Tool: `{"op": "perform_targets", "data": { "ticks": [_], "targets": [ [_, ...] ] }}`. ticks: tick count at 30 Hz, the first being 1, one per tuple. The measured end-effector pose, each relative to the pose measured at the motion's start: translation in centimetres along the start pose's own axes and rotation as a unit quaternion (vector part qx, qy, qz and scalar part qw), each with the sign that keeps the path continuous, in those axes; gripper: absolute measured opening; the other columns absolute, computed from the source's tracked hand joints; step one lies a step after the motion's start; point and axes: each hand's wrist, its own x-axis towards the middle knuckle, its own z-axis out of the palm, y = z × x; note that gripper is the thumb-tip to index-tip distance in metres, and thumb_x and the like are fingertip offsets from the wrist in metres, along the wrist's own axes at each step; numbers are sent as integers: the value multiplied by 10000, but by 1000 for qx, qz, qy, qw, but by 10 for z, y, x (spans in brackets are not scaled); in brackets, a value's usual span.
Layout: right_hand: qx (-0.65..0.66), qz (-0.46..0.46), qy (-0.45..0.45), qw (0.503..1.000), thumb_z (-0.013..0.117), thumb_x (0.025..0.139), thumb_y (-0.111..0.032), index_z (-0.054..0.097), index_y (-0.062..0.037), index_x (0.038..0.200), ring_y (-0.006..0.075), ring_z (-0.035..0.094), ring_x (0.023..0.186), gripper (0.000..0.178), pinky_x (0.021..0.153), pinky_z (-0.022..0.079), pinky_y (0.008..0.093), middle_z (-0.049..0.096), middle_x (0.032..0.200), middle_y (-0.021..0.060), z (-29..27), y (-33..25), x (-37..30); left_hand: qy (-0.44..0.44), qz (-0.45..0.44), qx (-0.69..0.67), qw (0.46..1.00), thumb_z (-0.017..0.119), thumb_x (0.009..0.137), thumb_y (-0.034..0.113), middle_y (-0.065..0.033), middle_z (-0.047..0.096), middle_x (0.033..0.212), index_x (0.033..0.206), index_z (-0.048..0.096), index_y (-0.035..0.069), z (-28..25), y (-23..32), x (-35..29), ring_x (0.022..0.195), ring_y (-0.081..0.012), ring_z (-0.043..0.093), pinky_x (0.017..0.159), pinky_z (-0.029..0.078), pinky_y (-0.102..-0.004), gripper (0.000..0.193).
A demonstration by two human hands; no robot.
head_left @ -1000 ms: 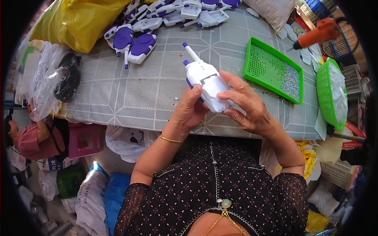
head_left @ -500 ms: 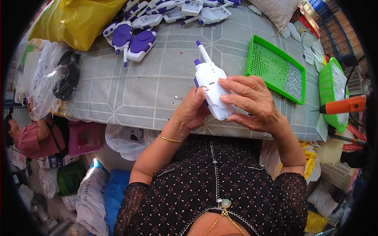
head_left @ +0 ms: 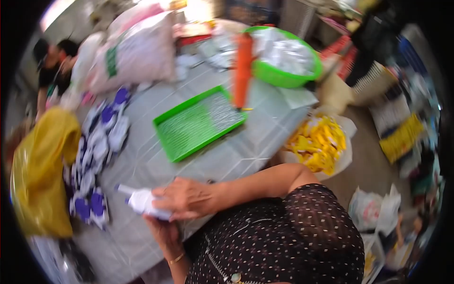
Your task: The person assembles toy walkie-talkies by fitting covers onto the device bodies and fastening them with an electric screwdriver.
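A white and purple toy walkie-talkie [head_left: 141, 200] with a stubby antenna is held between my hands, over the table's near edge. My left hand [head_left: 163, 233] grips it from below, partly hidden by the toy. Across its white casing lie the bent fingers of my right hand [head_left: 187, 198]; motion blur softens their outline. Beyond the hands rests a green tray [head_left: 172, 154] with small metal screws gathered at its right end. An orange electric screwdriver [head_left: 243, 71] points downward by the tray's right corner, touched by neither hand.
A pile of similar white and purple toy parts [head_left: 97, 142] spreads along the left, beside a yellow bag [head_left: 42, 175]. Far back stand a stuffed sack [head_left: 137, 57] and a green basket [head_left: 286, 79]. Yellow pieces fill a bag [head_left: 349, 135] beyond the table's right edge. Another person [head_left: 52, 66] is at far left.
My view has swung to the right, bringing the tray, basket and screwdriver nearer its middle. The toy and both hands now appear lower and further left, with the toy still held.
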Motion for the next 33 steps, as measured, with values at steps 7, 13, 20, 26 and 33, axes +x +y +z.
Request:
{"op": "perform_targets", "data": {
  "ticks": [7, 13, 20, 26, 33],
  "targets": [
    [29, 12, -36, 999, 746, 842, -293, 538, -78, 1338, 342, 605, 1102, 579, 841, 457, 455, 549, 1274, 195, -1, 5, -12, -18, 9, 107, 994, 622, 978, 487, -100, 510, 1465, 1487, 416, 64, 3, -2, 8, 1325, -267, 504, 1137, 393, -429, 692],
    [27, 22, -5, 999, 686, 887, -346, 578, -67, 1309, 341, 603, 1105, 517, 880, 439, 465, 542, 1313, 208, 9, 8, -14, -87, -53, 74, 992, 581, 1003, 478, -97, 500, 1482, 1493, 419, 76, 18, 2, 12, 1342, -264, 490, 1137, 391, -429, 654],
    [-16, 2, 136, 991, 646, 866, -285, 602, -98, 1182, 354, 608, 1035, 370, 855, 444, 489, 587, 1171, 164, 23, 44, -20, 20, -74, 382, 921, 567, 1027, 429, -128, 572, 1375, 1377, 549, 44, 50, 20, -2, 1263, -239, 543, 1060, 432, -430, 520],
    [10, -100, -1, 995, 695, 790, -230, 666, -72, 977, 354, 601, 1050, 247, 856, 467, 482, 620, 1147, 186, 34, 74, -22, -127, 320, 820, 457, 599, 985, 287, -248, 563, 1342, 1364, 543, -37, 85, 38, -9, 1263, -379, 531, 1074, 398, -465, 502],
    [-29, 37, 148, 988, 739, 781, -277, 662, -39, 975, 380, 620, 968, 316, 836, 489, 476, 644, 980, 195, 24, 67, -43, -154, 197, 820, 514, 608, 969, 383, -254, 535, 1312, 1398, 498, -50, 80, 12, 11, 1202, -408, 505, 1029, 392, -492, 620]
  ]
}}
